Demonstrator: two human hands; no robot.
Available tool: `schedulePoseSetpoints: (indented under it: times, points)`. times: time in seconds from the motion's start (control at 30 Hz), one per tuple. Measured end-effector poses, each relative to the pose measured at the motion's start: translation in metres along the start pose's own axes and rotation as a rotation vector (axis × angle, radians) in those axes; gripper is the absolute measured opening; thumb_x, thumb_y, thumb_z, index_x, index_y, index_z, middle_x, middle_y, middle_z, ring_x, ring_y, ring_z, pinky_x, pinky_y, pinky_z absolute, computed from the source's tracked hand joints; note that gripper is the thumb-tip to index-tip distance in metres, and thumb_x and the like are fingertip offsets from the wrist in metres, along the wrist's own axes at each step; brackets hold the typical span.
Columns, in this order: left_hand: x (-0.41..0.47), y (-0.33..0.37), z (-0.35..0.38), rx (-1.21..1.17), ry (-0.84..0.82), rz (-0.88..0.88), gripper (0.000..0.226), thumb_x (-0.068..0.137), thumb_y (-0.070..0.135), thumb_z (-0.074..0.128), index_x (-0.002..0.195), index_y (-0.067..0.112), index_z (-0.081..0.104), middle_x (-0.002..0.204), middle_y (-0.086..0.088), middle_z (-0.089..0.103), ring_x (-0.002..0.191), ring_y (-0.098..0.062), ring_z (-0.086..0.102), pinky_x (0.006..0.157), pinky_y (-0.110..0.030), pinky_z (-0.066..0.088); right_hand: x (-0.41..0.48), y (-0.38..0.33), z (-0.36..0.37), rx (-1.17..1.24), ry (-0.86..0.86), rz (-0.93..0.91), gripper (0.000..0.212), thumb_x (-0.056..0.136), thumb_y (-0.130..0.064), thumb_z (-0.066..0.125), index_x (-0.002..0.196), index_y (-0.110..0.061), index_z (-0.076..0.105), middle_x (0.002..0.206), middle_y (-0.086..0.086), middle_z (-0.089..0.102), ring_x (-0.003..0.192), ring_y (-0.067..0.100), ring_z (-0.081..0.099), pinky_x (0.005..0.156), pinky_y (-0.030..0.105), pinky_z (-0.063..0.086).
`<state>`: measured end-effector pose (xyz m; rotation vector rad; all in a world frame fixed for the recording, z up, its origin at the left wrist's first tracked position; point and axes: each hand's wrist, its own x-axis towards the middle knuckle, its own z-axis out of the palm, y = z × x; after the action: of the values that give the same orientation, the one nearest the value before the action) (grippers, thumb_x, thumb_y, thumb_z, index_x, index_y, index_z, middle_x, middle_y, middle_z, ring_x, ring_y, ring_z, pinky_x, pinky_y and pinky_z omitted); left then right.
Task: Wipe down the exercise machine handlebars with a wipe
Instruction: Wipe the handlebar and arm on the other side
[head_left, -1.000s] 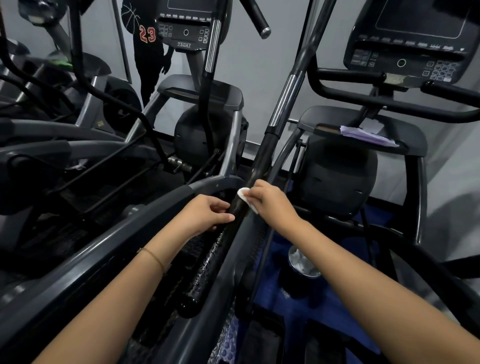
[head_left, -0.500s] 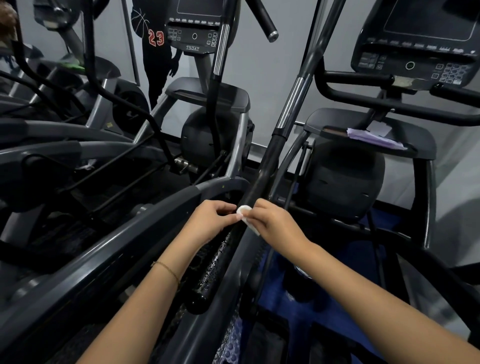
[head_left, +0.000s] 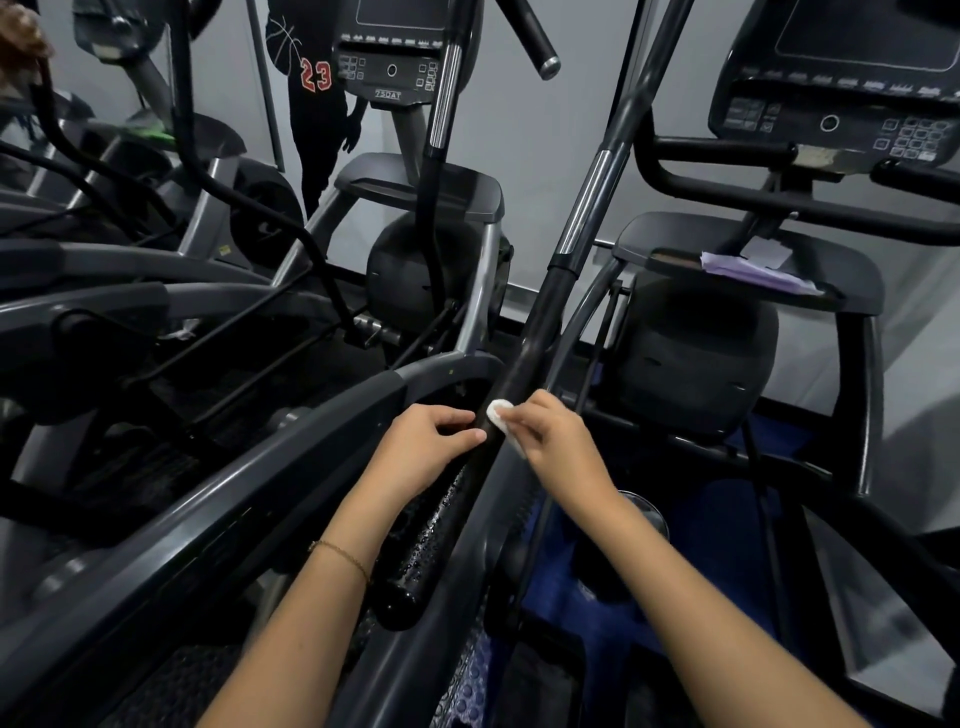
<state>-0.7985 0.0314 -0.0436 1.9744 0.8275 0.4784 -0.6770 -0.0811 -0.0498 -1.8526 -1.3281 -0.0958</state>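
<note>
Right grip (head_left: 558, 447): pinches wipe (head_left: 500, 414), pressing it to the mid-length of bar (head_left: 539, 322), likely so it rubs as it slides.
Left grip (head_left: 421, 452): curled on bar just below the wipe, thumb touching; apparently steadying the pivoting arm.
Bar: tilted; lower end beaded wet, upper stretch looks dry, probably unwiped.

Down at the right, the floor (head_left: 727, 545) shows blue between the dark frames, and a shiny round metal object (head_left: 641, 512) sits on it, too hidden to name. 2 machines stand on that floor by the wall: the left machine (head_left: 431, 270) and the right machine (head_left: 696, 353). On the right one's shelf (head_left: 852, 280) lies a purple sheet (head_left: 748, 273), with a white slip (head_left: 766, 253) just behind it.
</note>
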Motion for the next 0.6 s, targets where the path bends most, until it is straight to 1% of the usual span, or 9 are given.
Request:
schedulePoseSetpoints:
  times: [0.07, 0.13, 0.2, 0.27, 0.33, 0.4, 0.5, 0.57, 0.6]
  points:
    - [-0.001, 0.001, 0.000, -0.001, 0.003, -0.009, 0.038, 0.080, 0.031, 0.071, 0.117, 0.023, 0.066, 0.115, 0.002, 0.067, 0.109, -0.010, 0.060, 0.090, -0.020, 0.042, 0.008, 0.001, -0.001, -0.012, 0.009, 0.022, 0.018, 0.090, -0.019, 0.058, 0.099, -0.010, 0.071, 0.073, -0.002, 0.042, 0.060, 0.005, 0.042, 0.061, 0.007, 0.035]
    - [-0.005, 0.001, -0.002, -0.017, -0.015, -0.009, 0.038, 0.080, 0.030, 0.072, 0.117, 0.023, 0.066, 0.115, 0.003, 0.067, 0.110, -0.010, 0.060, 0.095, -0.023, 0.044, 0.003, -0.005, 0.003, -0.048, 0.010, -0.032, 0.018, 0.091, -0.019, 0.057, 0.100, -0.010, 0.070, 0.073, -0.003, 0.040, 0.062, 0.008, 0.038, 0.061, 0.006, 0.034]
    - [-0.007, -0.002, -0.003, -0.038, -0.047, 0.013, 0.035, 0.080, 0.029, 0.072, 0.114, 0.024, 0.067, 0.111, 0.006, 0.069, 0.109, -0.009, 0.061, 0.099, -0.027, 0.045, -0.010, -0.008, 0.004, -0.053, -0.030, -0.126, 0.021, 0.091, -0.024, 0.055, 0.099, -0.012, 0.070, 0.072, -0.003, 0.041, 0.065, 0.006, 0.038, 0.058, 0.010, 0.033]
    - [-0.011, -0.004, -0.005, -0.046, -0.068, 0.024, 0.034, 0.081, 0.027, 0.071, 0.114, 0.025, 0.067, 0.106, 0.007, 0.069, 0.108, -0.011, 0.062, 0.094, -0.023, 0.044, -0.014, -0.006, 0.000, -0.039, -0.094, -0.172, 0.028, 0.090, -0.032, 0.050, 0.100, -0.014, 0.069, 0.073, 0.001, 0.045, 0.064, 0.008, 0.042, 0.058, 0.014, 0.035]
    - [-0.014, -0.006, -0.008, -0.004, -0.069, 0.001, 0.039, 0.080, 0.029, 0.072, 0.119, 0.026, 0.065, 0.102, 0.008, 0.067, 0.108, -0.015, 0.062, 0.090, -0.024, 0.043, -0.005, 0.000, -0.003, -0.033, -0.085, -0.112, 0.026, 0.090, -0.029, 0.053, 0.100, -0.012, 0.070, 0.075, 0.005, 0.047, 0.065, 0.013, 0.047, 0.059, 0.014, 0.036]
    - [-0.017, -0.006, -0.010, 0.026, -0.080, -0.013, 0.042, 0.080, 0.030, 0.072, 0.121, 0.027, 0.063, 0.102, 0.009, 0.066, 0.105, -0.016, 0.062, 0.093, -0.027, 0.045, 0.002, 0.000, -0.003, -0.044, -0.036, -0.067, 0.020, 0.091, -0.020, 0.056, 0.100, -0.010, 0.070, 0.073, 0.001, 0.043, 0.064, 0.011, 0.044, 0.059, 0.011, 0.032]
    - [-0.025, -0.004, -0.012, 0.025, -0.090, 0.024, 0.037, 0.080, 0.028, 0.071, 0.117, 0.029, 0.065, 0.102, 0.007, 0.070, 0.082, -0.002, 0.061, 0.088, -0.025, 0.048, -0.010, -0.010, 0.001, -0.131, -0.043, -0.222, 0.025, 0.092, -0.026, 0.048, 0.101, -0.013, 0.067, 0.072, -0.001, 0.042, 0.063, 0.010, 0.041, 0.055, 0.020, 0.035]
    - [-0.030, -0.003, -0.012, 0.016, -0.099, 0.071, 0.031, 0.081, 0.027, 0.070, 0.111, 0.033, 0.068, 0.082, 0.012, 0.070, 0.060, 0.009, 0.054, 0.075, -0.018, 0.045, -0.021, -0.010, 0.000, -0.117, -0.128, -0.321, 0.027, 0.091, -0.029, 0.044, 0.104, -0.016, 0.064, 0.072, 0.004, 0.046, 0.062, 0.016, 0.046, 0.049, 0.030, 0.041]
    - [-0.033, -0.003, -0.014, 0.019, -0.098, 0.068, 0.031, 0.080, 0.027, 0.071, 0.111, 0.033, 0.067, 0.070, 0.013, 0.065, 0.054, 0.008, 0.052, 0.070, -0.015, 0.042, -0.020, -0.009, -0.002, -0.098, -0.142, -0.324, 0.027, 0.090, -0.031, 0.043, 0.104, -0.017, 0.063, 0.073, 0.005, 0.047, 0.062, 0.016, 0.047, 0.050, 0.030, 0.042]
